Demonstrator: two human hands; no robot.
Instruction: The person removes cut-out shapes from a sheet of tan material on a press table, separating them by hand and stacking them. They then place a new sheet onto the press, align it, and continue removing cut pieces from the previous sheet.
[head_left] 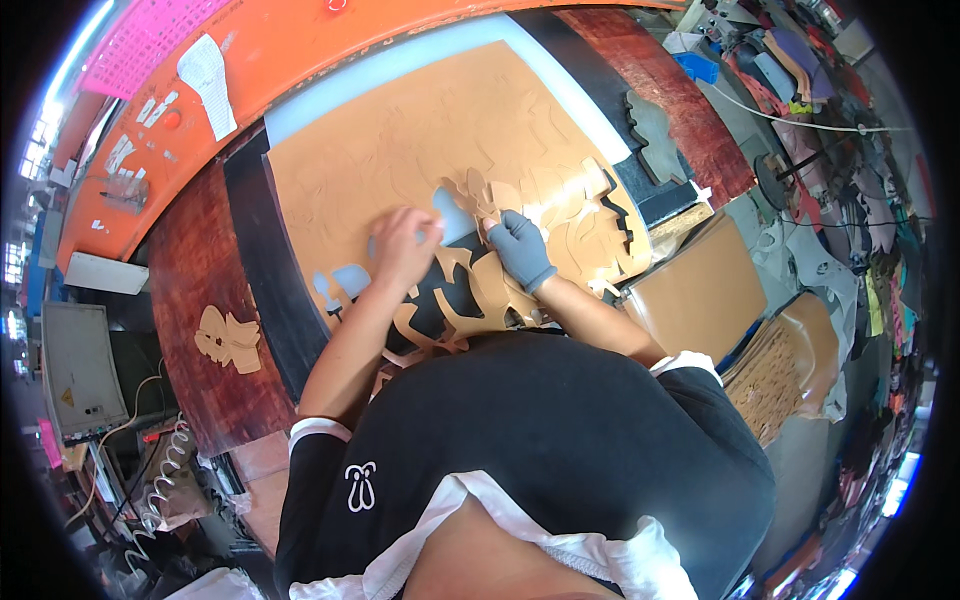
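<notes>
A large tan sheet (pixel 400 130), probably leather, lies on a pale board (pixel 575 85) and is scored with many curved cut outlines. My right hand (pixel 522 252), in a grey glove, grips several small tan cut-out pieces (pixel 480 196) between thumb and fingers. Bare, my left hand (pixel 405 248) is over the sheet to the left, its fingers curled together; whatever they hold is hidden. Between the hands and my body, the sheet is a web of tan offcut strips (pixel 455 300) with dark gaps. Pale blue board shows through openings beside both hands.
Cut tan pieces (pixel 228 340) lie on the reddish-brown tabletop (pixel 200 270) at the left. An orange machine beam (pixel 300 50) spans the far side. A grey jagged-edged piece (pixel 655 140) lies at the far right. Tan sheets (pixel 700 290) and a stack of offcuts (pixel 770 380) stand at the right.
</notes>
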